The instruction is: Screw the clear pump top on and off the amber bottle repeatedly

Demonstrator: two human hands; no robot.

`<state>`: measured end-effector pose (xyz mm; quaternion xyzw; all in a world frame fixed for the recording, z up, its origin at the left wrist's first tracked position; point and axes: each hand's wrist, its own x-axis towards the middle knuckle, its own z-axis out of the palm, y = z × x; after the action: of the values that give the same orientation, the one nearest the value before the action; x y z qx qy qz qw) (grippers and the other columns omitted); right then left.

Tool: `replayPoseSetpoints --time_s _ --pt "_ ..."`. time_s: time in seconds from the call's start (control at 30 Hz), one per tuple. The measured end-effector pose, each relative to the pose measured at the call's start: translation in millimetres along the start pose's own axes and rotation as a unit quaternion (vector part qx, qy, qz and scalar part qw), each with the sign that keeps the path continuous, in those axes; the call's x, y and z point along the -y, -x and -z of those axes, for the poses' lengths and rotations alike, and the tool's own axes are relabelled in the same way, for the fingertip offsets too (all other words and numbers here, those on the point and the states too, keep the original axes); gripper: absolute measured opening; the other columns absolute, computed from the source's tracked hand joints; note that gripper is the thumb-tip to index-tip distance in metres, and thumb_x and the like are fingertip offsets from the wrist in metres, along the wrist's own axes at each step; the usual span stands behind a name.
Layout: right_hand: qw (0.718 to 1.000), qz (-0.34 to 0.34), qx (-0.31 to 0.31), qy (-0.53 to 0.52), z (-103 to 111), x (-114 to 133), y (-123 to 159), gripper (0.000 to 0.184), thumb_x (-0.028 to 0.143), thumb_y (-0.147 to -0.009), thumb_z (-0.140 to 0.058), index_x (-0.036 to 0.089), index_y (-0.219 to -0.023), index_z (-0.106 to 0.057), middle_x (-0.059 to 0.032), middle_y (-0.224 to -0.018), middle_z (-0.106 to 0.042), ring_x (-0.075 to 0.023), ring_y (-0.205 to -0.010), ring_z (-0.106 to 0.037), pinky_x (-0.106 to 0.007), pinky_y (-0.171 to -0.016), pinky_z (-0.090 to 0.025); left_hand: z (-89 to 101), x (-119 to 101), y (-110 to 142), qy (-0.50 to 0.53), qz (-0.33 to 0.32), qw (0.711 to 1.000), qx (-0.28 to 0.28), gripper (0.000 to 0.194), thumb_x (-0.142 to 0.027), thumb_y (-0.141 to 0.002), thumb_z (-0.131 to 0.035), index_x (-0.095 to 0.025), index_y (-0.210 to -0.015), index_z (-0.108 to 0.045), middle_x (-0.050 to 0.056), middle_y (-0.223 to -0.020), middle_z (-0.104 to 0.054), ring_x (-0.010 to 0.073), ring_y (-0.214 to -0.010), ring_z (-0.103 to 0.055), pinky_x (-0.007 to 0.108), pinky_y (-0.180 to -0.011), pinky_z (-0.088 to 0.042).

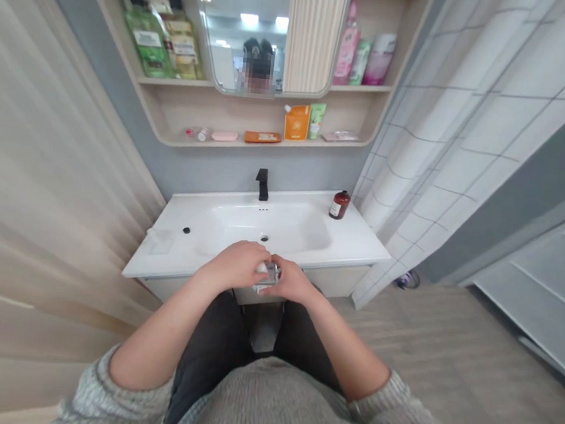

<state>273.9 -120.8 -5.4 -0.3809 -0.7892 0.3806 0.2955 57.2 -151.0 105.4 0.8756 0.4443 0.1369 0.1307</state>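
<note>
My left hand (235, 265) and my right hand (291, 283) meet in front of me, just short of the front edge of a white washbasin (354, 242). Both are closed around a small clear, shiny object (269, 276) with a white part under my left fingers; I cannot make out what it is. My fingers hide most of it. A black tap (262, 184) stands at the back of the basin, and the drain (264, 238) lies just beyond my hands.
A brown pump bottle (339, 205) stands at the basin's back right. Shelves around the mirror (253, 29) hold green refill bottles (149, 36), pink bottles (348, 45), an orange pouch (296, 121) and small items. A tiled wall rises on the right, a panelled wall on the left.
</note>
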Motion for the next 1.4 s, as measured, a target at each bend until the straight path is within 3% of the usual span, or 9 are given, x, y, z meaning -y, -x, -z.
replayPoseSetpoints --time_s 0.3,0.47,0.57,0.7,0.77,0.87,1.0,1.2,1.4 --pt "0.990 0.017 0.093 -0.101 18.2 -1.9 -0.9 0.077 0.040 -0.061 -0.108 0.024 -0.130 -0.077 -0.0044 -0.121 -0.083 -0.0276 -0.106 -0.076 -0.038 -0.096 -0.060 4.5 0.0 -3.3 0.015 -0.067 0.996 0.064 0.009 -0.024 -0.094 -0.077 -0.025 -0.092 -0.086 0.010 -0.098 -0.081 0.0327 -0.102 -0.078 0.046 -0.101 -0.057" --pt "0.959 0.052 0.196 -0.196 32.2 -7.3 -4.8 0.084 0.049 -0.058 -0.111 0.021 -0.130 -0.077 -0.0046 -0.126 -0.081 -0.0268 -0.112 -0.075 -0.039 -0.104 -0.060 7.7 -8.1 -2.8 0.029 -0.155 0.985 0.076 0.019 -0.028 -0.104 -0.072 -0.028 -0.118 -0.086 0.008 -0.112 -0.083 0.0288 -0.110 -0.078 0.043 -0.104 -0.058" --pt "0.953 0.063 0.202 -0.217 34.6 -16.0 -7.1 0.088 0.050 -0.055 -0.112 0.022 -0.130 -0.076 -0.0035 -0.122 -0.080 -0.0255 -0.111 -0.074 -0.038 -0.106 -0.058 1.9 -0.2 -4.3 0.044 -0.167 0.984 0.037 0.031 -0.034 -0.107 -0.072 -0.029 -0.137 -0.080 0.008 -0.124 -0.083 0.0276 -0.117 -0.078 0.044 -0.108 -0.059" --pt "0.984 0.020 0.037 -0.171 42.3 -40.3 -9.8 0.092 0.050 -0.058 -0.110 0.023 -0.137 -0.071 -0.0038 -0.123 -0.077 -0.0246 -0.109 -0.071 -0.037 -0.102 -0.057 -19.6 50.0 -5.5 0.069 -0.096 0.988 -0.100 0.053 -0.047 -0.108 -0.071 -0.028 -0.157 -0.067 0.011 -0.159 -0.070 0.0296 -0.147 -0.065 0.048 -0.128 -0.051" --pt "0.988 -0.029 -0.088 -0.121 55.0 -59.6 -13.0 0.090 0.052 -0.060 -0.107 0.023 -0.137 -0.069 -0.0035 -0.118 -0.077 -0.0243 -0.103 -0.069 -0.036 -0.097 -0.057 -37.6 90.1 -2.5 0.052 -0.001 0.988 -0.148 0.048 -0.047 -0.110 -0.067 -0.025 -0.152 -0.070 0.012 -0.155 -0.072 0.0304 -0.144 -0.067 0.049 -0.128 -0.051" --pt "0.959 -0.099 -0.261 -0.045 88.8 -94.7 -19.8 0.090 0.054 -0.061 -0.101 0.021 -0.137 -0.065 -0.0044 -0.113 -0.077 -0.0263 -0.098 -0.070 -0.039 -0.092 -0.058 -70.4 151.2 8.0 -0.032 0.173 0.972 -0.157 0.044 -0.043 -0.105 -0.069 -0.019 -0.142 -0.076 0.017 -0.149 -0.075 0.0372 -0.140 -0.069 0.054 -0.126 -0.052" --pt "0.887 -0.203 -0.409 0.070 150.4 -140.2 -27.1 0.085 0.051 -0.065 -0.098 0.022 -0.137 -0.064 -0.0089 -0.117 -0.079 -0.0305 -0.104 -0.074 -0.041 -0.093 -0.057 -107.5 204.2 22.8 -0.086 0.287 0.946 -0.126 0.048 -0.045 -0.108 -0.061 -0.015 -0.144 -0.075 0.020 -0.152 -0.074 0.0399 -0.144 -0.066 0.053 -0.124 -0.051" --pt "0.813 -0.318 -0.461 0.158 216.8 -184.1 -31.9 0.085 0.044 -0.075 -0.099 0.016 -0.146 -0.061 -0.0252 -0.133 -0.077 -0.0340 -0.115 -0.071 -0.044 -0.098 -0.052 -128.7 222.7 24.8 -0.098 0.330 0.931 -0.118 0.059 -0.055 -0.111 -0.053 -0.013 -0.146 -0.075 0.022 -0.151 -0.073 0.0416 -0.145 -0.064 0.054 -0.123 -0.049" --pt "0.795 -0.362 -0.463 0.151 221.9 -205.8 -36.0 0.080 0.040 -0.075 -0.100 0.018 -0.142 -0.062 -0.0268 -0.132 -0.077 -0.0368 -0.118 -0.074 -0.044 -0.097 -0.054 -130.5 222.8 24.2 -0.098 0.337 0.929 -0.118 0.060 -0.057 -0.110 -0.052 -0.013 -0.143 -0.077 0.022 -0.146 -0.076 0.0410 -0.143 -0.064 0.053 -0.122 -0.048"
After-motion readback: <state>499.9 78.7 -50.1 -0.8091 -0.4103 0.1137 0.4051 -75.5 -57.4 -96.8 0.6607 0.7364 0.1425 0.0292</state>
